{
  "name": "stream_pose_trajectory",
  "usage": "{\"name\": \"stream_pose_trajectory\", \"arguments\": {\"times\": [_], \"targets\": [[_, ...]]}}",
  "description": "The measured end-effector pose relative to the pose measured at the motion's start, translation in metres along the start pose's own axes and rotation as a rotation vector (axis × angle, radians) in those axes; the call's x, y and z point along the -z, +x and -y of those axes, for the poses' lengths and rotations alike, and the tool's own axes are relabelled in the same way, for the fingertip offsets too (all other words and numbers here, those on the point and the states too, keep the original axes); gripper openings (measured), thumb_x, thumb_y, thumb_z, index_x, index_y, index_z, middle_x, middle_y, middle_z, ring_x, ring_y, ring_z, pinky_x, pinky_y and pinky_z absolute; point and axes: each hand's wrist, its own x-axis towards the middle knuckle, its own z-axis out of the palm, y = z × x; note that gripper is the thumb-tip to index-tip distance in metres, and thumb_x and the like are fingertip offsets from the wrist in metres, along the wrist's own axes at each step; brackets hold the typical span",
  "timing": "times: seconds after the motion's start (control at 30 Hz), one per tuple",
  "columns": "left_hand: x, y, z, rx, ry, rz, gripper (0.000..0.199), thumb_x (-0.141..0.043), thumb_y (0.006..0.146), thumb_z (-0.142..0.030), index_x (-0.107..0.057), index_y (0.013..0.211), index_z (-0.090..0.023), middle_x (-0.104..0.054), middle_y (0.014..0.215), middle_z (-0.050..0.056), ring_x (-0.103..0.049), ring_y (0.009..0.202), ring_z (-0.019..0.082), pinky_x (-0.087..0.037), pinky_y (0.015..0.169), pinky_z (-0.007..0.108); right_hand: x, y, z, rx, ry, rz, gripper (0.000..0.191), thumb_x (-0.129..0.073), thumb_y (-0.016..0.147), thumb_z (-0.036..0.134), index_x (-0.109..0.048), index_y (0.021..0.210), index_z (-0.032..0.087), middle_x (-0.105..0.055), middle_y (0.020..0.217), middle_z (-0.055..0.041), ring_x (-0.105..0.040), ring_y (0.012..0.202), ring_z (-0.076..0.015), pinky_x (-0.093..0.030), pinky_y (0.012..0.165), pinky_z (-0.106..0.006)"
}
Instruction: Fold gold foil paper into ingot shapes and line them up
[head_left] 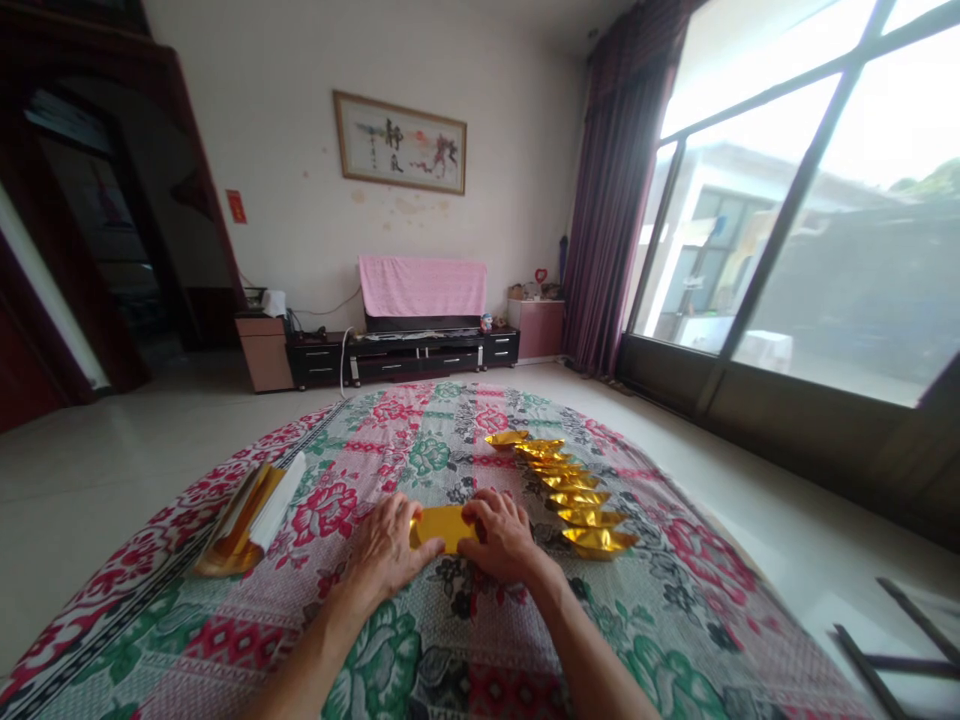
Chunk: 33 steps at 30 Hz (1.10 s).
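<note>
Between my two hands a gold foil paper point(444, 527) lies low over the patterned tablecloth, its middle showing as a flat rectangle. My left hand point(394, 545) grips its left end, thumb at the near edge and fingers at the far side. At the right end my right hand point(501, 535) holds it in the same way. Both ends are partly hidden by fingers. To the right, several folded gold paper ingots point(589, 497) stand in a slanting row. A stack of gold and white paper sheets point(255, 512), curled up at the sides, rests on the left.
The round table carries a floral tablecloth point(429, 456). Beyond it stand a low black TV cabinet point(416, 365) and a pink cloth point(424, 286) over what looks like a television. Large windows point(750, 200) are on the right, and dark metal bars point(900, 660) sit low beside the table.
</note>
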Motion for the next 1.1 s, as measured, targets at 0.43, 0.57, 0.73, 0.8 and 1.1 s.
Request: {"name": "stream_pose_trajectory", "arguments": {"times": [0.43,0.57,0.73,0.8,1.1], "targets": [[0.002,0.0,0.0,0.0,-0.021,0.007,0.036,-0.052,0.071,-0.052,-0.053,0.091,-0.021,-0.05,0.093,0.004,-0.049,0.092,0.02,-0.037,0.08,0.031,0.008,0.004,-0.009,0.029,0.036,0.162,0.035,-0.046,0.069,0.019,-0.055,0.099,0.034,-0.044,0.12,0.0041,-0.036,0.109,-0.0188,-0.025,0.088,-0.034],[0.003,0.0,-0.002,0.007,-0.017,0.009,0.036,-0.052,0.071,-0.052,-0.053,0.09,-0.021,-0.049,0.092,0.004,-0.049,0.092,0.02,-0.037,0.08,0.032,0.005,0.005,-0.002,-0.027,0.048,0.094,0.027,-0.042,0.076,0.024,-0.056,0.097,0.034,-0.047,0.117,0.0041,-0.039,0.106,-0.0181,-0.024,0.089,-0.036],[0.003,-0.001,-0.003,0.01,-0.016,-0.014,0.035,-0.054,0.07,-0.051,-0.052,0.088,-0.021,-0.05,0.092,0.004,-0.049,0.093,0.02,-0.037,0.081,0.032,0.0,0.0,0.011,-0.055,-0.013,-0.078,0.025,-0.047,0.076,0.048,-0.057,0.09,0.029,-0.052,0.106,0.0003,-0.042,0.099,-0.0195,-0.027,0.084,-0.035],[0.002,-0.001,-0.003,0.004,-0.015,-0.028,0.034,-0.054,0.07,-0.051,-0.052,0.088,-0.021,-0.05,0.093,0.004,-0.049,0.093,0.02,-0.037,0.081,0.032,0.0,-0.001,0.012,-0.037,-0.032,-0.094,0.03,-0.053,0.072,0.05,-0.055,0.091,0.028,-0.051,0.106,-0.0007,-0.041,0.1,-0.0203,-0.027,0.082,-0.035],[0.004,-0.003,-0.006,-0.004,-0.01,-0.062,0.036,-0.053,0.071,-0.051,-0.052,0.091,-0.022,-0.05,0.092,0.004,-0.049,0.092,0.02,-0.037,0.081,0.033,-0.006,0.002,-0.002,0.003,-0.005,-0.041,0.032,-0.057,0.068,0.046,-0.053,0.095,0.029,-0.048,0.109,0.0005,-0.038,0.101,-0.0207,-0.026,0.081,-0.035]]}}
